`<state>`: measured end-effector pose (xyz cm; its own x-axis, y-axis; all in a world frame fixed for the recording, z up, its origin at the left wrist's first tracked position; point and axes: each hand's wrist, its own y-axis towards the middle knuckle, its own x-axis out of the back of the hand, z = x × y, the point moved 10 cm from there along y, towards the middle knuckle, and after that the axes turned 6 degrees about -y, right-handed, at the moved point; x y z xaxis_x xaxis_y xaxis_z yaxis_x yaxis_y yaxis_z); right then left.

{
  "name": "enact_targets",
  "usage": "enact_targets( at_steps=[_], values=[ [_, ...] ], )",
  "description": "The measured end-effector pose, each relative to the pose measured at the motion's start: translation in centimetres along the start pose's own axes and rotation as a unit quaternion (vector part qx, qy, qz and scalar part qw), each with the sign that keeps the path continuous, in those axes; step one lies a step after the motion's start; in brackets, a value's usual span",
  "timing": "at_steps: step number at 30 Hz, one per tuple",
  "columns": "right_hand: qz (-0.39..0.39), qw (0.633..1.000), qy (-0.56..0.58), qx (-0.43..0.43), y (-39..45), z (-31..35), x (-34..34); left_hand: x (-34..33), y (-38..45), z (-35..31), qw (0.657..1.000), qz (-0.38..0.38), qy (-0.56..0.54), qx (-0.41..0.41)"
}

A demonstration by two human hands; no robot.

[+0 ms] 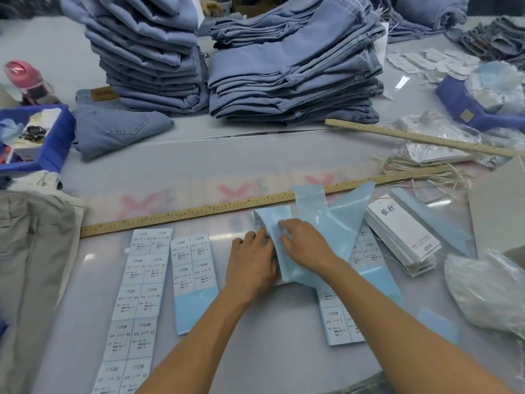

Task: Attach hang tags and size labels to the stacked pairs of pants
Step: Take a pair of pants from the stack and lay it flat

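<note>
While both hands work at the middle of the surface (255,155), the left hand (251,261) lies flat, fingers relaxed, against a blue backing sheet (287,245). The right hand (302,241) rests on top of that sheet, fingers loosely bent; whether it pinches the sheet cannot be told. Size label strips (136,294) lie just left of the hands. Hang tags (403,237) are stacked to the right. Two stacks of pants (292,81) stand beyond a wooden ruler (199,211).
</note>
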<state>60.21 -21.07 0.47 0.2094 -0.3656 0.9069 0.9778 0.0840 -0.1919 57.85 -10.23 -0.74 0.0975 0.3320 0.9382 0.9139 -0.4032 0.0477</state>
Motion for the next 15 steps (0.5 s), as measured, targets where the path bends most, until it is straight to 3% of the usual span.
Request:
enact_targets(
  at_steps=[2, 4, 6, 8, 11, 13, 15],
  values=[
    [-0.01, 0.997, -0.052, -0.051, -0.2, -0.3, -1.5, 0.4, -0.3, 1.2, 0.993, 0.004, -0.12, 0.006],
    [-0.033, 0.989, 0.032, -0.144, -1.0, 0.5, -2.3, 2.5, -1.9, 4.1, 0.956, -0.059, -0.278, 0.075],
    [0.034, 0.976, 0.173, -0.126, -1.2, 4.2, -4.9, 5.8, -4.6, 8.1, 0.911, -0.196, -0.327, 0.156],
    [0.082, 0.951, 0.292, -0.065, -1.2, 8.0, -5.5, 7.6, -6.5, 10.0, 0.901, -0.248, -0.305, 0.181],
    [-0.111, 0.904, 0.393, -0.125, -0.6, 4.3, 1.0, 5.5, -5.8, 9.0, 0.948, -0.115, -0.256, 0.151],
    [-0.219, 0.889, 0.364, -0.173, -1.8, -0.5, 4.7, 3.5, -5.5, 7.6, 0.975, -0.028, -0.171, 0.137],
    [-0.241, 0.907, 0.274, -0.208, -3.3, -5.0, 6.1, 2.5, -5.1, 6.5, 0.979, -0.006, -0.156, 0.134]
  ],
)
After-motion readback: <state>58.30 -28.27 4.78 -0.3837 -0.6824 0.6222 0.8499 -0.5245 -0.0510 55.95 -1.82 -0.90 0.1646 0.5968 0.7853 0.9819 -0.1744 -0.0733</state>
